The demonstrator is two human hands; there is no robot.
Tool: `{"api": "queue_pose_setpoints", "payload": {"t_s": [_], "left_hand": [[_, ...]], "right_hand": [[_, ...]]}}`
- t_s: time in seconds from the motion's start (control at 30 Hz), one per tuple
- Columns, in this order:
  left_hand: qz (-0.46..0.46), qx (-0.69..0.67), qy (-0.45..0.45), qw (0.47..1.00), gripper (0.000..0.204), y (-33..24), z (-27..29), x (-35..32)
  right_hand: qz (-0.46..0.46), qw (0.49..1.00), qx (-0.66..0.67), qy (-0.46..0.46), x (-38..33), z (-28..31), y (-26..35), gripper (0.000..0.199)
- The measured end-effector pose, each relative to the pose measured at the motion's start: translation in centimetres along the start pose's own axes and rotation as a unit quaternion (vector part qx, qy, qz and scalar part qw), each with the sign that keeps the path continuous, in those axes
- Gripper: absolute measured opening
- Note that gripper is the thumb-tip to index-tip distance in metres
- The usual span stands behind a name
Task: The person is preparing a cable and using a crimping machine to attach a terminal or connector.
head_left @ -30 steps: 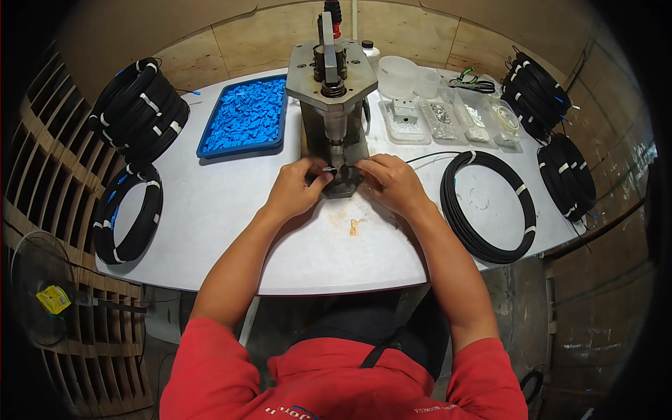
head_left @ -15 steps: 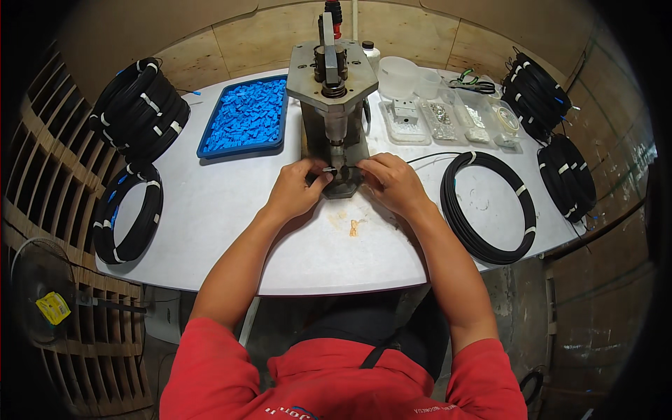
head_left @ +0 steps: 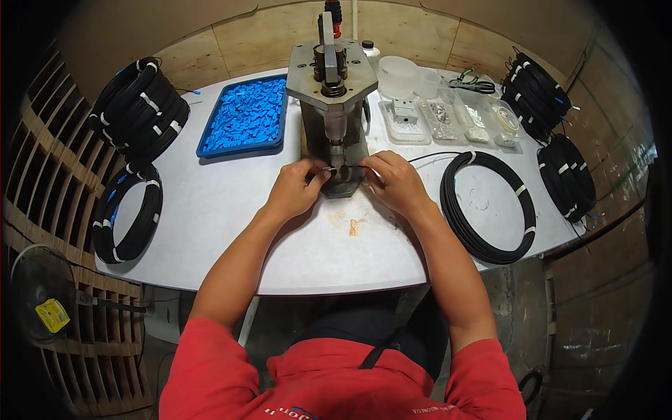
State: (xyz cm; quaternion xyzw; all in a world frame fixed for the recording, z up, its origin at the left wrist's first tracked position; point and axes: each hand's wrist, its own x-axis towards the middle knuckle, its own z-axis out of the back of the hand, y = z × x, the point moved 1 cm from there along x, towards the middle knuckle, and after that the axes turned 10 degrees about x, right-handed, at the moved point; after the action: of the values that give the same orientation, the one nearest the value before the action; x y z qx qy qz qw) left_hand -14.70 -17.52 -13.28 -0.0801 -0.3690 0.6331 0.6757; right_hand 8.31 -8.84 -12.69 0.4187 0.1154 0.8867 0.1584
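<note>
A metal bench press [head_left: 333, 115] stands upright at the far middle of the table, its narrow ram pointing down at the base. At the ram's foot, my left hand [head_left: 297, 187] pinches a small silvery piece [head_left: 329, 169] between thumb and forefinger; its exact kind is too small to tell. Across from it, my right hand [head_left: 392, 180] has its fingers closed on a thin black cable [head_left: 435, 154]. This cable runs rightward to a large black cable coil [head_left: 449, 210] tied with white bands. Where the cable meets the press tooling, the dark gap hides the detail.
Left of the press sits a dark blue tray [head_left: 241, 151] of small blue pieces. Black coils [head_left: 140, 112] are stacked at the left edge, more coils [head_left: 535, 94] at the right. Clear plastic boxes [head_left: 441, 119] of small parts and two tubs [head_left: 397, 77] stand at the back right.
</note>
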Motion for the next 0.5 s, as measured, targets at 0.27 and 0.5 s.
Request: {"api": "queue_pose_setpoints", "payload": {"t_s": [0.27, 0.5], "left_hand": [[0.004, -0.005, 0.002, 1.0, 0.027, 0.15, -0.04, -0.02], [0.01, -0.011, 0.005, 1.0, 0.028, 0.02, 0.02, -0.01]], "right_hand": [[-0.005, 1.0, 0.006, 0.0, -0.01, -0.07, 0.03, 0.016], [-0.003, 1.0, 0.006, -0.001, -0.05, -0.07, -0.03, 0.016]]}}
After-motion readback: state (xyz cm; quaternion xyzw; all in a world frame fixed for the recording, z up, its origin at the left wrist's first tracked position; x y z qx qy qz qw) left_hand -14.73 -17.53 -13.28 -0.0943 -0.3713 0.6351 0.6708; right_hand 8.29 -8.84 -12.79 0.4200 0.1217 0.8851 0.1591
